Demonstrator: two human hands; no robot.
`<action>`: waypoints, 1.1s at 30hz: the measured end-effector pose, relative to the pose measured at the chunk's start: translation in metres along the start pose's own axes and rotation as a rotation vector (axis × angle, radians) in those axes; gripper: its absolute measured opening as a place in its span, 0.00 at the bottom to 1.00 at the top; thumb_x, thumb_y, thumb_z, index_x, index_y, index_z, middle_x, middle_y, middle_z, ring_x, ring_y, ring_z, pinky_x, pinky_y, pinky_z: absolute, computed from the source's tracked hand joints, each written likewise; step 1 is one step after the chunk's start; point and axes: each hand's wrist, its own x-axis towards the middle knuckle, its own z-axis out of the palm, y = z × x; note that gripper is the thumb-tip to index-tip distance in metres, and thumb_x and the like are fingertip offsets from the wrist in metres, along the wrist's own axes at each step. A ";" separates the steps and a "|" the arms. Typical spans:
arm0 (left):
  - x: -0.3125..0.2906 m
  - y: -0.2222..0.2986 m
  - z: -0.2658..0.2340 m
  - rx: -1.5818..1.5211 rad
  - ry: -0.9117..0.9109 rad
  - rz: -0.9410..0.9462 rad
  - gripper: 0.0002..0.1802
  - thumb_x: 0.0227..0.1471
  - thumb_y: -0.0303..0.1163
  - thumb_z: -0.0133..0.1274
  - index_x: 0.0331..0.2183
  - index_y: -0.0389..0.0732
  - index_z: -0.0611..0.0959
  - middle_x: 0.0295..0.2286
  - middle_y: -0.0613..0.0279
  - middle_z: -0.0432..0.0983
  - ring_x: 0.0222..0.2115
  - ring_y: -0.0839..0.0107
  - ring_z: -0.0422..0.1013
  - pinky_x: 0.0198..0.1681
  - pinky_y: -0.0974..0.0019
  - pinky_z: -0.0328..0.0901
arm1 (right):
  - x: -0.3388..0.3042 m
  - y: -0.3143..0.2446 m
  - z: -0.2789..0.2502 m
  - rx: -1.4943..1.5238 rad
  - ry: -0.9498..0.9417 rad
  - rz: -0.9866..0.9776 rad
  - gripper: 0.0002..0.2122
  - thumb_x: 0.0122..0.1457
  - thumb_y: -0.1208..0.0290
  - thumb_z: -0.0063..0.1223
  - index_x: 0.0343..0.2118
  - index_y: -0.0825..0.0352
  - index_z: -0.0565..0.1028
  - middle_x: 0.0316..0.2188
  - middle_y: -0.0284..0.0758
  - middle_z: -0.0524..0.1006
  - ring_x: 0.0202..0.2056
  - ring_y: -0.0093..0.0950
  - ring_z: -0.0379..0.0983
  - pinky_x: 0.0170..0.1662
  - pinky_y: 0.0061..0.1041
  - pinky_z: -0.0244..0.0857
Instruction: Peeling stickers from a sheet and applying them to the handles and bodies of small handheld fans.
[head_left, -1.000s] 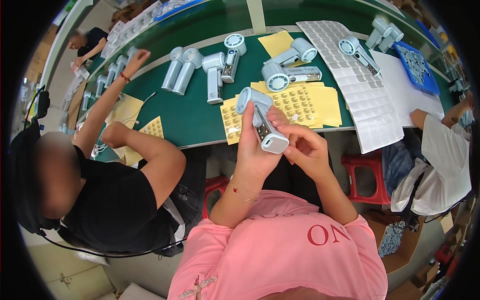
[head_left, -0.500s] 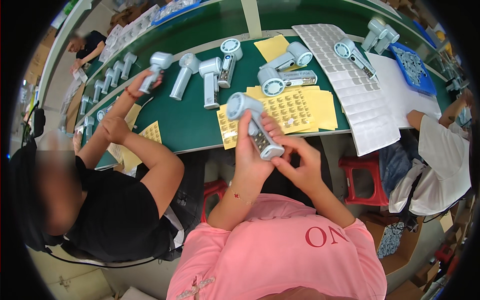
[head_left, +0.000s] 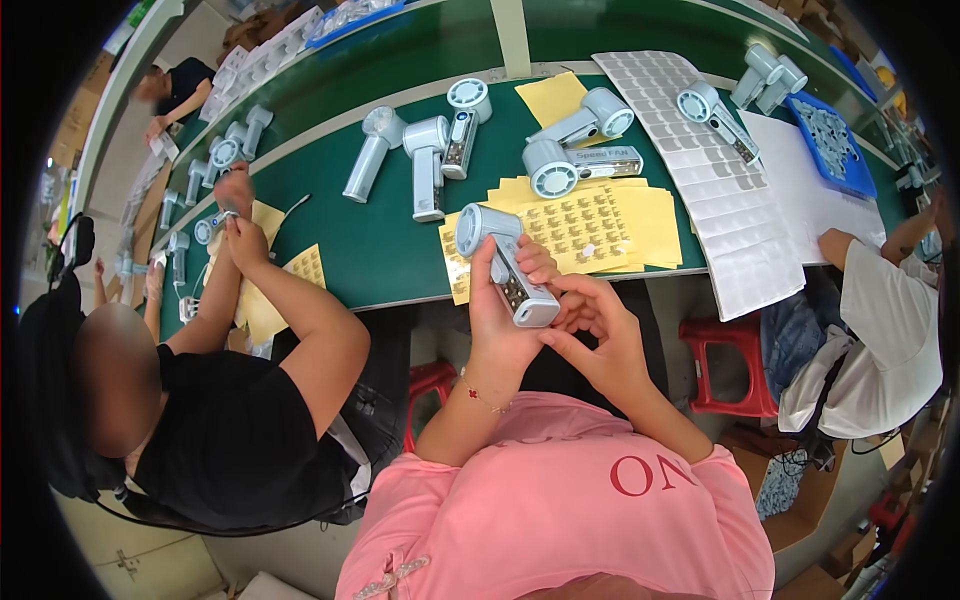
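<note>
My left hand (head_left: 502, 318) is wrapped round the handle of a pale blue-grey handheld fan (head_left: 528, 293). The fan is tilted, its round grilled head up and to the left, the handle's flat end toward me. Dark, speckled details show along the handle's side. Beside that end is my right hand (head_left: 598, 325), fingers loosely bent and apart from the thumb, fingertips close to the handle; whether they touch it I cannot tell. Just beyond lie yellow sheets (head_left: 655, 225) with rows of small dark printed labels, partly behind the fan.
Several similar fans, one a lying fan (head_left: 590, 165), rest on the green table (head_left: 345, 255). A long white label sheet (head_left: 745, 240) hangs over the edge near a blue tray (head_left: 835, 150) of small parts. Co-workers sit on both sides; a red stool (head_left: 725, 370) stands at right.
The fan in my left hand has tilted a little and sunk slightly; my right fingers have shifted along its end. The left co-worker's arm moved left, the fan now among others there.
</note>
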 end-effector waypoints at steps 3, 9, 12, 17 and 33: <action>0.000 0.001 -0.004 -0.006 -0.029 -0.012 0.16 0.51 0.40 0.49 0.33 0.37 0.68 0.22 0.66 0.60 0.23 0.76 0.60 0.28 0.73 0.61 | 0.000 0.001 0.002 -0.019 0.013 0.001 0.21 0.46 0.83 0.58 0.44 0.69 0.67 0.28 0.32 0.71 0.29 0.18 0.68 0.32 0.15 0.64; -0.001 -0.001 -0.005 -0.016 -0.047 -0.041 0.16 0.51 0.40 0.49 0.33 0.37 0.68 0.23 0.66 0.61 0.23 0.76 0.60 0.28 0.74 0.61 | -0.001 0.006 0.003 -0.087 0.030 -0.062 0.20 0.45 0.83 0.58 0.43 0.68 0.68 0.29 0.31 0.71 0.28 0.17 0.68 0.31 0.15 0.64; -0.001 -0.001 -0.007 -0.035 -0.073 -0.046 0.16 0.51 0.41 0.48 0.33 0.38 0.68 0.23 0.67 0.60 0.24 0.76 0.60 0.30 0.73 0.61 | -0.001 0.004 0.004 -0.106 0.023 -0.124 0.23 0.44 0.79 0.60 0.46 0.67 0.68 0.29 0.33 0.70 0.27 0.20 0.68 0.28 0.17 0.64; -0.006 -0.014 -0.006 0.210 -0.195 0.112 0.23 0.50 0.51 0.44 0.35 0.40 0.68 0.24 0.67 0.61 0.28 0.74 0.63 0.42 0.64 0.62 | 0.005 0.015 0.015 -0.662 0.080 -0.642 0.26 0.36 0.70 0.65 0.44 0.67 0.73 0.22 0.31 0.64 0.21 0.24 0.63 0.23 0.20 0.61; -0.016 0.045 -0.004 0.815 -0.085 0.382 0.34 0.56 0.57 0.31 0.47 0.35 0.66 0.28 0.59 0.69 0.28 0.70 0.69 0.32 0.66 0.67 | 0.057 0.013 -0.059 -0.642 0.128 -0.099 0.05 0.46 0.81 0.55 0.28 0.72 0.73 0.24 0.38 0.70 0.23 0.31 0.69 0.27 0.24 0.63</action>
